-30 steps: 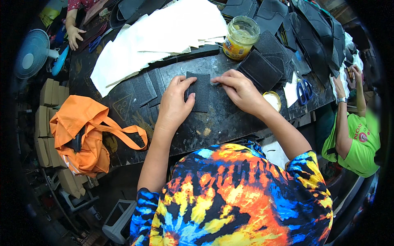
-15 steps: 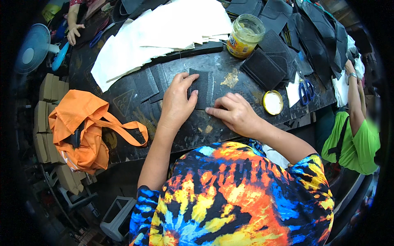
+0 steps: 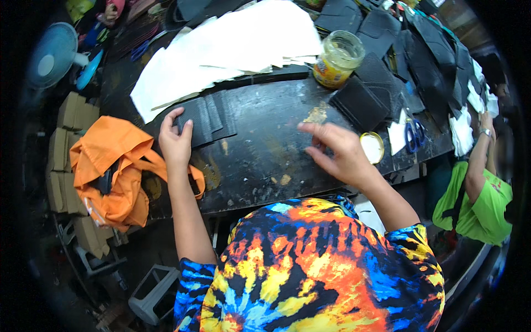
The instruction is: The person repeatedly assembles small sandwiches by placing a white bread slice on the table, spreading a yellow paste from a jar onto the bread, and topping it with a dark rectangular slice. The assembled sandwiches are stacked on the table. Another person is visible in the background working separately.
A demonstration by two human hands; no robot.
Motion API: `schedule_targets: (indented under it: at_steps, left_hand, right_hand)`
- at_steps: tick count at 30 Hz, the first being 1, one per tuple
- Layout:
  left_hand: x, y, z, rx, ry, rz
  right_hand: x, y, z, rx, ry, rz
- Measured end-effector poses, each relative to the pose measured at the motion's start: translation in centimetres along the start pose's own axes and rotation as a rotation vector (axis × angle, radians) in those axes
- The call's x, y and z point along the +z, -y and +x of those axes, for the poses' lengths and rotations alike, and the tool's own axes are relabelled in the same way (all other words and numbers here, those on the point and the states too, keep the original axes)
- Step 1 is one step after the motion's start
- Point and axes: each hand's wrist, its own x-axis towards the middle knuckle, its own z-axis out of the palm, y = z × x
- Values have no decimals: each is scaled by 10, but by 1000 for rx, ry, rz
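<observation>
My left hand is at the left edge of a flat black piece, which looks like leather or mesh-textured sheet. Thumb and forefinger rest apart against it. This piece overlaps other black pieces fanned out to its right. Above the table, my right hand is raised, forefinger stretched and thumb apart, holding nothing. Beyond it stands an open glass jar with a yellow label and pale residue inside. Its round lid lies just right of my right hand.
White sheets spread across the far side. Black pieces pile up at right, near blue-handled scissors. An orange bag sits at the left edge, below a fan. A person in green works at far right.
The black piece has moved from the middle of the table to the left, onto the others, with my left hand. My right hand has lifted off and moved slightly right.
</observation>
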Motion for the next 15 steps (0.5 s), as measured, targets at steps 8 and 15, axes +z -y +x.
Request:
schedule_targets:
  at_steps: [8,15]
  left_hand:
    - [22,-44,-28,487,-202,349]
    - [94,-78,-87,396,357,-150]
  right_hand:
    - [-72,-38,-11,235,-344,-641]
    - [-60,-41,-13,349,-337,-216]
